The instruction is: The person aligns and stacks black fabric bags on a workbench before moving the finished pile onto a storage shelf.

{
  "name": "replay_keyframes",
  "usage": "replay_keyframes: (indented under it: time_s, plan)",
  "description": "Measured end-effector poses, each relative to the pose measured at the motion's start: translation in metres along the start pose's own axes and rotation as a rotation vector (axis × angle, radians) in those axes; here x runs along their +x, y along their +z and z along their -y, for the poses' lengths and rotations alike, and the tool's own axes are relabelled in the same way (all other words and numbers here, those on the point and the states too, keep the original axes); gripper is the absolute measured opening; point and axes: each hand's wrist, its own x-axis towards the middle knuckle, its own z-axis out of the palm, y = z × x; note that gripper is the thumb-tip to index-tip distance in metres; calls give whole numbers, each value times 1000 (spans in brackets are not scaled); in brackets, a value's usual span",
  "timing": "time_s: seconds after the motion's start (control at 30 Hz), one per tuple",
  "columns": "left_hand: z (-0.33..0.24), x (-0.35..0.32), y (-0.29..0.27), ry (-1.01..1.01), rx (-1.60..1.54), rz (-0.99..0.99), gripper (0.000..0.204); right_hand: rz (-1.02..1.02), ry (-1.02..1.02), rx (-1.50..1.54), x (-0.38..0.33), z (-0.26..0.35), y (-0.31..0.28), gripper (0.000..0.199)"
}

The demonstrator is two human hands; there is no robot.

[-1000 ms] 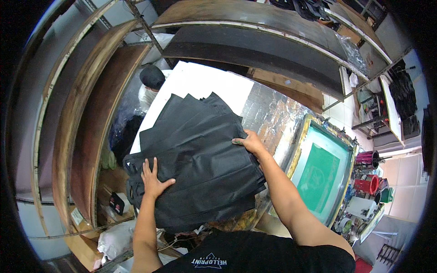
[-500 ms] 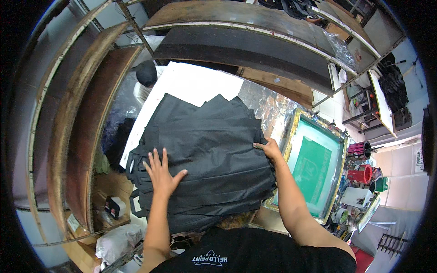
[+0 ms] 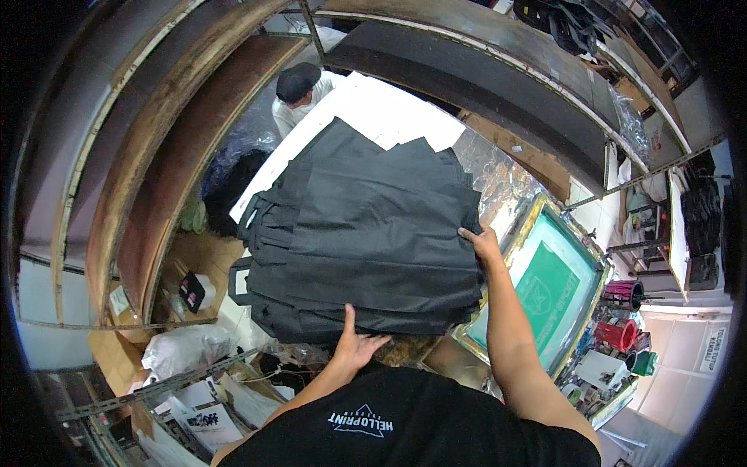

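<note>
A broad, fanned pile of black fabric bags (image 3: 381, 210) lies on the table, with loop handles showing along its left edge. My right hand (image 3: 485, 243) grips the pile's right edge, thumb on top and fingers hidden at the side. At the near edge, my left hand (image 3: 355, 348) is open, one finger pointing up over the cloth and the thumb spread to the right. Its remaining fingers are hard to make out. Under the far side of the pile shows a white board (image 3: 397, 109).
A framed green printing screen (image 3: 545, 288) stands right of the pile. Beyond it are a red tub (image 3: 616, 333) and a pink-and-black one (image 3: 624, 293). Shelves (image 3: 467, 58) curve round the back and left. Another person in a black cap (image 3: 298, 83) is at the far left corner.
My left hand has left the top of the pile and come down to its near edge. My right hand still holds the right edge. The whole view has shifted.
</note>
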Motion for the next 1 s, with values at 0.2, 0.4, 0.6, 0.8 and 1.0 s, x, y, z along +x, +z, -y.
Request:
replay_keyframes:
  time_s: [0.2, 0.4, 0.6, 0.8, 1.0]
  plan:
    - [14, 38, 5, 195, 128, -304, 117, -87, -58, 61, -14, 10, 8, 57]
    - [-24, 70, 14, 398, 267, -436, 127, -242, -81, 97, -9, -16, 21, 45]
    - [-100, 106, 56, 735, 580, -349, 119, -493, -79, 172, -2, -39, 41, 42]
    - [-179, 148, 81, 828, 790, -455, 133, -574, -47, 282, -36, 28, 84, 45]
    - [-226, 167, 122, 867, 976, -512, 124, -522, 147, 215, -31, 28, 99, 61]
